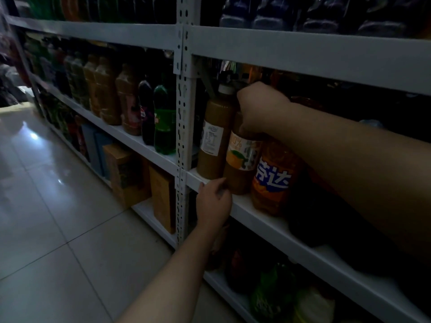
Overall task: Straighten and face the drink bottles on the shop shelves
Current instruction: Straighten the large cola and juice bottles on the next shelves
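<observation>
An orange juice bottle [241, 159] with a fruit label stands at the front of the white middle shelf [263, 217]. My right hand [258, 108] is closed around its neck and top. My left hand [213, 202] is at the shelf edge, its fingers curled against the bottle's base. A taller brownish juice bottle [215, 134] with a white cap stands just left of it. A large orange soda bottle [275, 180] with a blue and white label stands just right, touching it. My right forearm hides the bottles further right.
A perforated white upright post [184, 127] divides the shelf bays. Left of it stand green and dark soda bottles [163, 122] and several juice bottles. Cardboard boxes [161, 197] sit on the lower shelf. Tiled floor [58, 206] lies left. Dark bottles fill the shelf above.
</observation>
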